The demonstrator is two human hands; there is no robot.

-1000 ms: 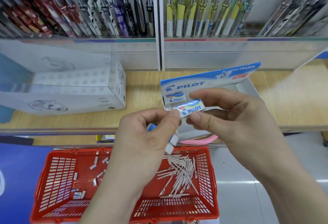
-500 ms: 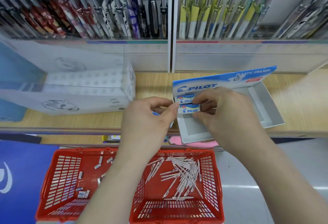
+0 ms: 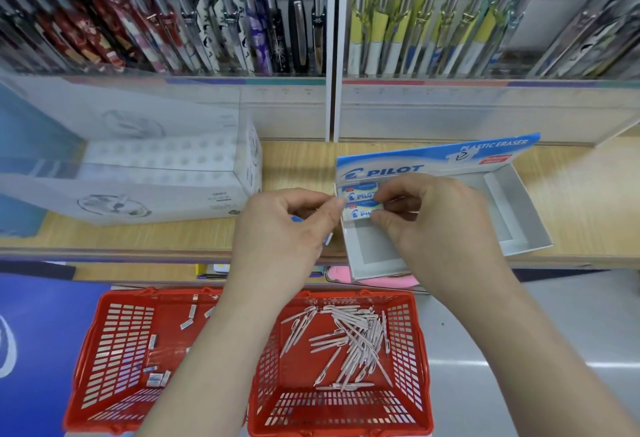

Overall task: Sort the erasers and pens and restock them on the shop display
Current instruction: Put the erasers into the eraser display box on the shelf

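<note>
– Two erasers are in the display box (image 3: pixel 514 218), right?
– Yes. The back eraser (image 3: pixel 358 191) lies in the far left corner of the box, right under the blue card (image 3: pixel 433 161). The front eraser (image 3: pixel 355 212) touches it, along the left wall.
– What do they say?
– Both say PILOT in blue letters. A thumb hides the end of the word on the front one. The card says PILOT too, and PLASTIC ERASER. Its small red label is too blurry to read.
– Who holds the front eraser?
– The right hand (image 3: pixel 443 228). Its thumb and first finger pinch the right end.
– And the left hand (image 3: pixel 284 232)?
– It is curled like a fist, just left of the box. Its thumb tip is right at the left end of the front eraser. Blue and white bits (image 3: pixel 329 239) peek out of the fist. They may be more erasers, but I cannot tell.
– Where is the box?
– At the front edge of the wooden shelf (image 3: pixel 581 201). Its near left corner sticks out over the edge. A white box (image 3: pixel 156 194) stands toward the left end of the shelf.
– And below?
– A red basket (image 3: pixel 423 350). A heap of pale pens (image 3: pixel 353 339) lies on its right side. Loose erasers (image 3: pixel 156 379) lie on its left side, apart from the pens.
– And at the back?
– Rows of rack pens (image 3: pixel 433 27) stand above the shelf, red ones left, yellow ones in the middle.
</note>
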